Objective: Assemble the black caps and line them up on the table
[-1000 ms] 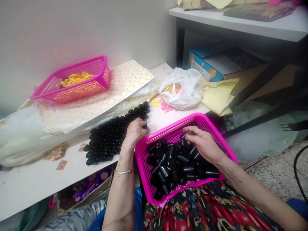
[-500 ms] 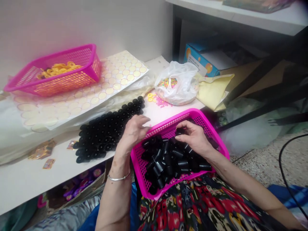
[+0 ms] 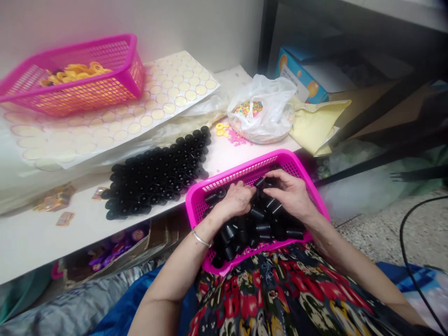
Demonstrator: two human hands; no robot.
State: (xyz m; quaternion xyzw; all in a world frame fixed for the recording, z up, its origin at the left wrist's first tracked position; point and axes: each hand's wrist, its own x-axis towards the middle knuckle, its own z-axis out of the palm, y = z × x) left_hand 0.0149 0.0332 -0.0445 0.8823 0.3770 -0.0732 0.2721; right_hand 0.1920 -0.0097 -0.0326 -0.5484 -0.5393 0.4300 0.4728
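A pink mesh basket (image 3: 196,219) on my lap is heaped with short black plastic cylinders (image 3: 263,229), cap-like in shape. Over the right half of the heap, my right hand (image 3: 294,193) pinches one black cylinder (image 3: 269,181) between thumb and fingers. My left hand (image 3: 238,199) reaches into the basket from the left, fingers curled downward. Its fingertips close on another black cylinder (image 3: 259,183) beside the right fingertips; its thumb is hidden. On the white table, a dense block of upright black cylinders (image 3: 157,172) stands in rows, left of the basket.
A second pink basket (image 3: 138,79) holding yellow pieces stands on a sheet of round stickers (image 3: 182,93). Behind my basket lie a plastic bag (image 3: 273,112) of colourful bits, pink bits (image 3: 238,136) and a yellow packet (image 3: 315,126). A dark table leg (image 3: 364,154) slants at right.
My left hand has moved right and down from the basket's rear-left rim to the black cylinders near my right hand. My right hand stays over the heap, pinching. The view has shifted slightly.
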